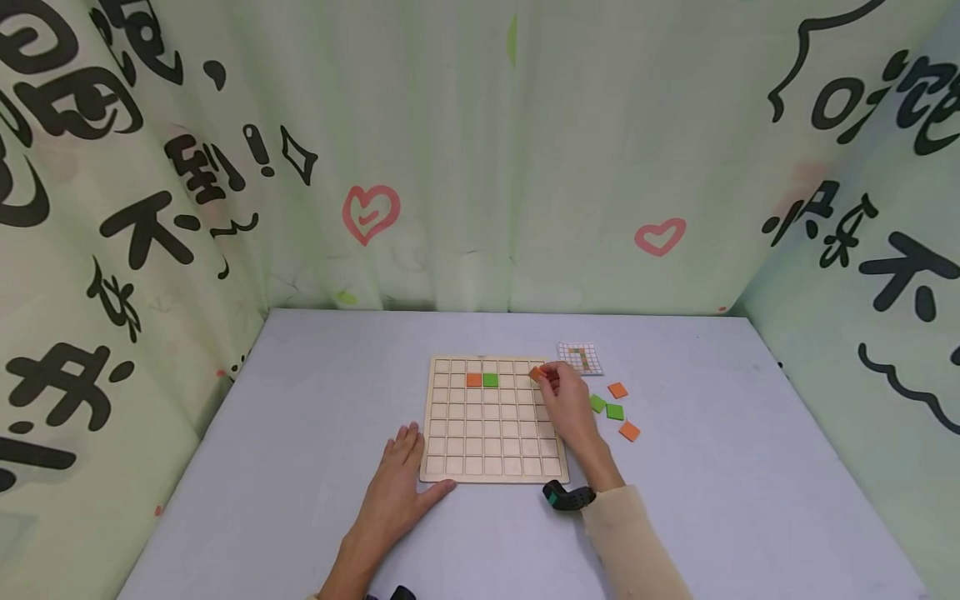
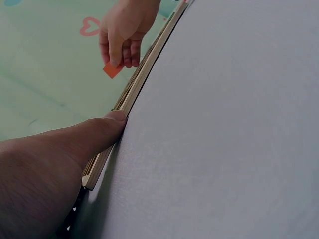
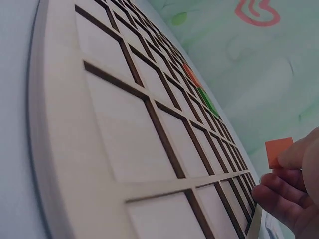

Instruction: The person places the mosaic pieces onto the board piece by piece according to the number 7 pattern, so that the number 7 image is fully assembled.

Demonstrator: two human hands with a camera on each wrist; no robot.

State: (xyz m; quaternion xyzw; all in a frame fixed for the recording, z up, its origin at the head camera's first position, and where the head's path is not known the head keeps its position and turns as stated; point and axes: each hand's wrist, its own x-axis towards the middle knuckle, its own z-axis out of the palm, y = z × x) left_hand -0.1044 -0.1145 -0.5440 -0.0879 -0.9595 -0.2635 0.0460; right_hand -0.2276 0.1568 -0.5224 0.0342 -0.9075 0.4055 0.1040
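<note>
Pale green curtain (image 1: 457, 125) encloses the work area at the rear and on both sides; it bears black writing (image 1: 58, 371) and red hearts (image 1: 392, 204). White table (image 1: 300, 450) supports the wooden board (image 1: 492, 427), which lies flat and is divided into square cells by thin strips. Beige sleeve (image 1: 636, 537) covers the right forearm.

Left hand (image 1: 397, 483) is positioned at the near left corner of the board. Its grip is wide and encloses nothing: the thumb rests on the near edge, and the fingers extend at the left edge, where contact cannot be confirmed. Right hand (image 1: 567, 406) is above the far right part of the board. Its grip is narrow: thumb and fingertips pinch the held orange tile (image 1: 536, 373), which is raised above the cells.

Black wristband (image 1: 568, 497) encircles the right wrist. Printed card (image 1: 580, 357), marked with a coloured grid, lies on the table just beside the far right corner of the board.

Set orange tile (image 1: 474, 380) and set green tile (image 1: 491, 380) occupy adjacent cells near the far edge. Loose tiles lie on the table right of the board: left green tile (image 1: 597, 403) and right green tile (image 1: 615, 412) sit between far orange tile (image 1: 617, 390) and near orange tile (image 1: 629, 431)
</note>
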